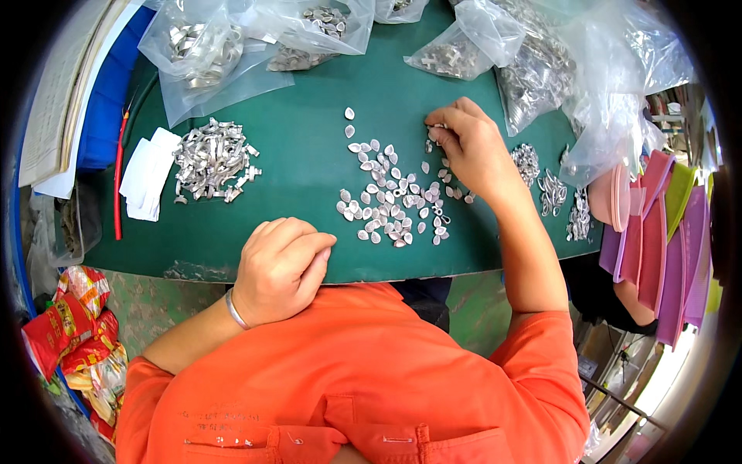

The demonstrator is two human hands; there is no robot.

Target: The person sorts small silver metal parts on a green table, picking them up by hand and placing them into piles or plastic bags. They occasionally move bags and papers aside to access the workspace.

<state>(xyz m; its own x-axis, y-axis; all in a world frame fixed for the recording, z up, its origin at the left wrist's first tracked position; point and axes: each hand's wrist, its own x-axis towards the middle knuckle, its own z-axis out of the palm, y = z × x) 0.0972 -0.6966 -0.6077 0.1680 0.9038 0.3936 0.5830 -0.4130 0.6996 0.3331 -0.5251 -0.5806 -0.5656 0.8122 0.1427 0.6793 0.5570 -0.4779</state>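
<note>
On the green tabletop lies a loose spread of small teardrop-shaped metal pieces [394, 205], silver with pale faces. My right hand [468, 147] is over the far right side of this spread, thumb and fingers pinched together on a small silver metal piece [437, 126], mostly hidden by the fingertips. A few more pieces lie just below that hand. My left hand [280, 259] rests at the table's near edge, left of the spread, with its fingers curled in; nothing shows in it. A metal bangle [236, 309] circles the left wrist.
A heap of silver metal parts [212, 161] and white paper slips [147, 174] lie left. Small piles of metal links [553, 192] lie right. Clear bags of metal parts [533, 77] line the far side. Pink and purple strips [657, 240] hang at the right edge.
</note>
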